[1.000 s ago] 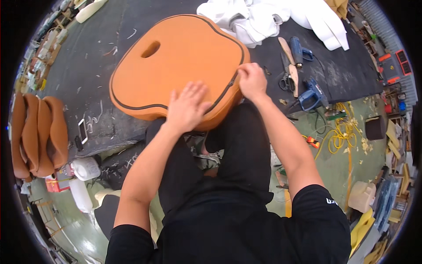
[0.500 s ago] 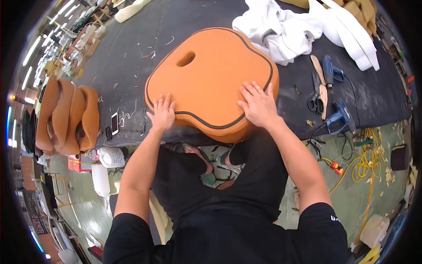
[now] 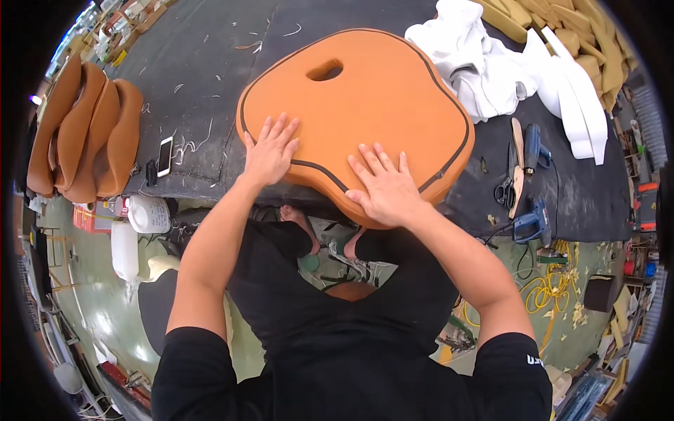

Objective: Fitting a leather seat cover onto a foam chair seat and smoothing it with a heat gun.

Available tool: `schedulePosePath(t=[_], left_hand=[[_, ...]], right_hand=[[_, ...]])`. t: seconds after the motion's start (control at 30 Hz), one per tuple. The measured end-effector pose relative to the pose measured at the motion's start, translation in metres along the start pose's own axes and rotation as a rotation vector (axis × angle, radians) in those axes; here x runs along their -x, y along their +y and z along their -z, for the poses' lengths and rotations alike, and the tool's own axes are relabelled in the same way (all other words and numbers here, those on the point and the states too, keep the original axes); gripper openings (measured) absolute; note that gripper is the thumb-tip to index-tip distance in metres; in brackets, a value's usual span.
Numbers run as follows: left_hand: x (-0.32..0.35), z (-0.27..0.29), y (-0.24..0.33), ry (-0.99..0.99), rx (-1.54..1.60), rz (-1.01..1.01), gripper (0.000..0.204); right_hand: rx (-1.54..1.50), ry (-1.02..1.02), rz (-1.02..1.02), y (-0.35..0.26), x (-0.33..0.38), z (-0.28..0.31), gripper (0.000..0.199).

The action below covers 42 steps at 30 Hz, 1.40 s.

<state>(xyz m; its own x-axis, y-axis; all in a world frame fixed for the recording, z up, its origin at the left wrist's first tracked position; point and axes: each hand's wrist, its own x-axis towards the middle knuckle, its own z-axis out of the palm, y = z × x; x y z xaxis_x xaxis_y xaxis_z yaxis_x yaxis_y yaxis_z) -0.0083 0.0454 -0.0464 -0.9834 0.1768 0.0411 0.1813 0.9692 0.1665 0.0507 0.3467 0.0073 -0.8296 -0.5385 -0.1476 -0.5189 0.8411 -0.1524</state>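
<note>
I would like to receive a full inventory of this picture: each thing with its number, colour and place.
cushion: one, orange, dark piping, on table
table: one, black, centre
curved panels: about four, brown, left
phone: one, white, right of panels
crumpled cloth: one heap, white, upper right
strips: several, white, right of cloth
scissors: one pair, black, right of cushion
handheld tools: two, blue, near scissors
foam-like pieces: many, tan, upper-right corner
containers: two, white, below panels
cable: one tangle, yellow, floor, right
block: one, dark, floor, right
left hand: one, bare, cushion's near-left edge
right hand: one, bare, cushion's near side
</note>
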Motion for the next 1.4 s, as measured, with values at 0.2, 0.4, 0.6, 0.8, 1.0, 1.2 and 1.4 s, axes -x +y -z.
schedulePosePath(t=[0.2, 0.4, 0.6, 0.8, 1.0, 1.2, 1.4], left_hand=[[-0.015, 0.005, -0.016, -0.07, 0.018, 0.045, 0.058], [-0.013, 0.004, -0.015, -0.017, 0.007, 0.056, 0.056], [-0.02, -0.014, -0.026, 0.086, 0.206, 0.107, 0.052], [0.013, -0.072, -0.075, 0.565, 0.716, 0.702, 0.082], [0.008, -0.065, -0.057, 0.347, 2.028, 0.63, 0.075], [-0.012, -0.062, -0.055, 0.407, 2.126, 0.803, 0.076], [-0.025, -0.053, -0.055, 0.46, 2.202, 0.77, 0.072]], right_hand=[[-0.017, -0.035, -0.056, -0.018, -0.033, 0.0, 0.094], [-0.04, 0.014, -0.002, -0.02, -0.117, -0.002, 0.088], [-0.064, 0.044, -0.09, -0.024, -0.215, 0.0, 0.072], [0.213, 0.222, -0.319, 0.108, -0.261, 0.035, 0.06], [-0.582, 0.311, -0.627, 0.322, -0.245, 0.026, 0.067], [-1.202, 0.154, -0.733, 0.343, -0.257, 0.026, 0.059], [-1.229, 0.264, -0.712, 0.324, -0.252, 0.048, 0.067]])
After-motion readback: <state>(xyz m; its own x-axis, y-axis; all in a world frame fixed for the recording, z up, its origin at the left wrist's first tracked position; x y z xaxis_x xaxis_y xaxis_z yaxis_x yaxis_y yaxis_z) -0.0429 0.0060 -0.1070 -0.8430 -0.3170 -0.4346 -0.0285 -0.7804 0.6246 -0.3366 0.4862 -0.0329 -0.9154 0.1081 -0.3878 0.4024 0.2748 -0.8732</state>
